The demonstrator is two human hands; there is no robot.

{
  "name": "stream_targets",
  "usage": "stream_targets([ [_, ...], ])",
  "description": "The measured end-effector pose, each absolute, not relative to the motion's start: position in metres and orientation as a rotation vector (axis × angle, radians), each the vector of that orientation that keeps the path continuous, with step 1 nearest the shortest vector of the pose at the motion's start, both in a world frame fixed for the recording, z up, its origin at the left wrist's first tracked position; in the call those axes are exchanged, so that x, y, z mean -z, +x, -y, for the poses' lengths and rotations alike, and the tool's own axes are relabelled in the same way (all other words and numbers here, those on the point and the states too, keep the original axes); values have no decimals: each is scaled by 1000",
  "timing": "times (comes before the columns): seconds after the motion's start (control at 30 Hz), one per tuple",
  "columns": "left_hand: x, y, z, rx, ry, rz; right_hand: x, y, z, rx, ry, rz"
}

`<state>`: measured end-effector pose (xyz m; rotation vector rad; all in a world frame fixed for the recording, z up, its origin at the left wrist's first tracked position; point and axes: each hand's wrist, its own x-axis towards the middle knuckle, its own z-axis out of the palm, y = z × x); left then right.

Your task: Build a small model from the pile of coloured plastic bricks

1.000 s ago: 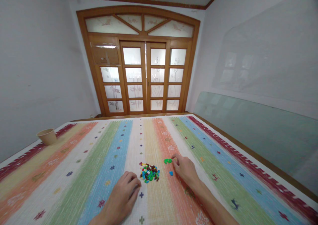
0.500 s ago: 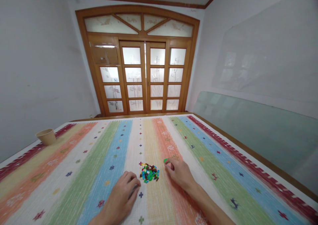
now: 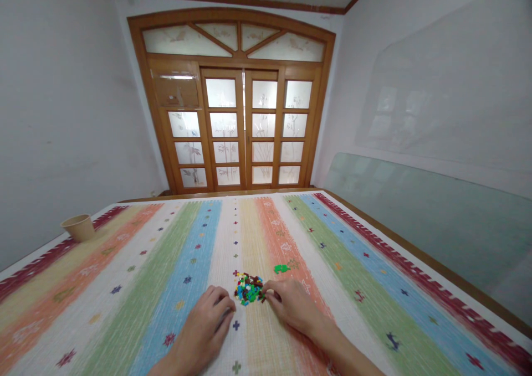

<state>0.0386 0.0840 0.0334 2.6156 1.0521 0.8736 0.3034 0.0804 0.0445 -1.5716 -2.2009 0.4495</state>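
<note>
Brown pieces [image 3: 262,300] at fingertips of right hand [image 3: 288,305]; thumb and forefinger drawn close, pinching or not, cannot tell. Left hand [image 3: 206,322] loosely curled, underside hidden. Between hands: mixed-colour pile [image 3: 248,290], roughly round. Beyond: green pieces [image 3: 281,268], long axis left to right.

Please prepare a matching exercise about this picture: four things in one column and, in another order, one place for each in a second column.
Things:
1. light-brown round cup
2. heap of small multicoloured pieces
3. small bright-green shape
4. bare right hand

Places:
A. on an orange stripe, beyond the right hand
B. with fingers at the heap's right edge
C. near the striped tablecloth's left edge
D. between both hands

Pairs: 1-C, 2-D, 3-A, 4-B
</note>
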Motion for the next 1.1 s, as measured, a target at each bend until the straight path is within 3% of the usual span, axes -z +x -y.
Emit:
stream_targets([
  [1.1, -39, 40, -82, -907, 2600, -1053, -45, 301, -79, -454, -1646, 2222],
])
